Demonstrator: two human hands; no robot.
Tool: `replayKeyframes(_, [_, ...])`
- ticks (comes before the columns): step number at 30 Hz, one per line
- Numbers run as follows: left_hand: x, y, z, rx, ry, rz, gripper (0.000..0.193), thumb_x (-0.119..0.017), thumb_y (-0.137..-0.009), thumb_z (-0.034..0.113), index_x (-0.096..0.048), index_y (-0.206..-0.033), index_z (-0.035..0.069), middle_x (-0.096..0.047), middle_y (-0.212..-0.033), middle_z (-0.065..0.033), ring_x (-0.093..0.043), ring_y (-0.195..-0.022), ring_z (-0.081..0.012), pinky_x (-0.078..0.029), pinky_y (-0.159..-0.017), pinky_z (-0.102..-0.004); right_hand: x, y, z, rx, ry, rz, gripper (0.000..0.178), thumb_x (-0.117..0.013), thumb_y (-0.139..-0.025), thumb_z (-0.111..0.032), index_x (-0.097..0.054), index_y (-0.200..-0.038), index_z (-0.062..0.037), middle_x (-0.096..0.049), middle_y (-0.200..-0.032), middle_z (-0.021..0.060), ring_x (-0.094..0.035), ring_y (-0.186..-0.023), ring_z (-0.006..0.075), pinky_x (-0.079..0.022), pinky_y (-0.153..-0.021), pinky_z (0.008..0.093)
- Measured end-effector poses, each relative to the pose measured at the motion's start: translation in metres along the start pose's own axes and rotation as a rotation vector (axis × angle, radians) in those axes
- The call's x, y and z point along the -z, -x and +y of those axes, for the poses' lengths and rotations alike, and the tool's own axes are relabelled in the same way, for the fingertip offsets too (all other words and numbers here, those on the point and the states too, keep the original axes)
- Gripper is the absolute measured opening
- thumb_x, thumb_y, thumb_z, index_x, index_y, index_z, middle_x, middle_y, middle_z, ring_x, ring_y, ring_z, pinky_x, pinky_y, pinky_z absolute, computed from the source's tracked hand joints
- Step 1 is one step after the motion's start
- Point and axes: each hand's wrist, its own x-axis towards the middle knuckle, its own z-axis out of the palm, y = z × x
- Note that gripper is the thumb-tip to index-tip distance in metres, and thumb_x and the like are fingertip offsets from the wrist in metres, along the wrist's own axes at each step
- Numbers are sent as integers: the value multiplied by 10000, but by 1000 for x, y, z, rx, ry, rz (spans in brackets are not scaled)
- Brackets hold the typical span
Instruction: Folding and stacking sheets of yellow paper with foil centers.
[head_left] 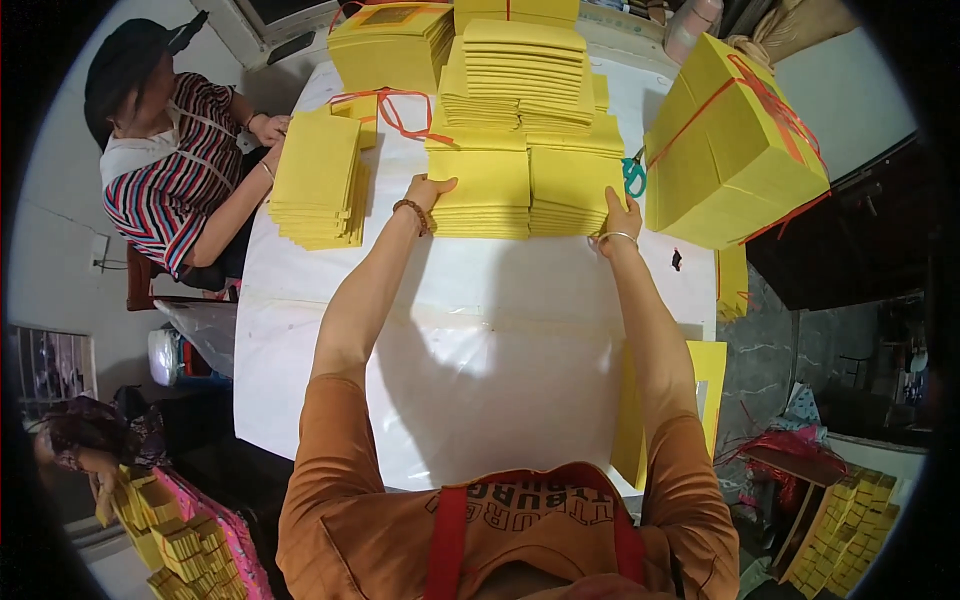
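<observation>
Two low stacks of yellow folded paper sit side by side, a left stack (480,190) and a right stack (572,190). My left hand (428,197) grips the outer edge of the left stack, thumb on top and a beaded bracelet at the wrist. At the right stack's outer side, my right hand (620,218) presses in with the thumb along its edge. Its wrist wears a pale bangle. The lower fingers of both hands are partly hidden. Behind these stacks rises a taller pile of yellow paper (522,75).
Teal-handled scissors (634,176) lie by my right hand, next to a big yellow block (715,140) tied with red strap. Loose red strap (400,110) lies at the back left. A co-worker (180,150) sits left, hands at another yellow stack (318,180). A small black item (677,260) lies on the white table (490,380).
</observation>
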Motion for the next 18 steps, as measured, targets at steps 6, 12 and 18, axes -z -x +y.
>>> replayKeyframes(6, [-3,0,-5,18,3,62,366,-665,-780,132,-527,-1064,-51,-625,-946,-146,-630,-788,-240,-519,-659,-371,10,10,-10,-76,-48,-103,608,-743,-715,-303,-468,-1198,-57,-533,-1124,113,-551,-959,244,-470,-775,358])
replayKeyframes(12, [0,10,11,79,-98,-24,427,-683,-763,208,-530,-1049,-70,-626,-908,-161,-633,-721,-241,-518,-589,-377,8,47,-29,823,1001,62,618,-685,-717,-406,-455,-1252,-197,-425,-1278,120,-397,-1192,283,-247,-940,605])
replayKeyframes(18, [-3,6,15,152,-57,-96,479,-612,-800,350,-537,-1091,-24,-628,-884,-144,-626,-678,-220,-501,-541,-369,-4,56,-33,1276,1536,-356,462,-604,-787,-387,-493,-1221,-279,-410,-1308,31,-358,-1234,244,-155,-963,662])
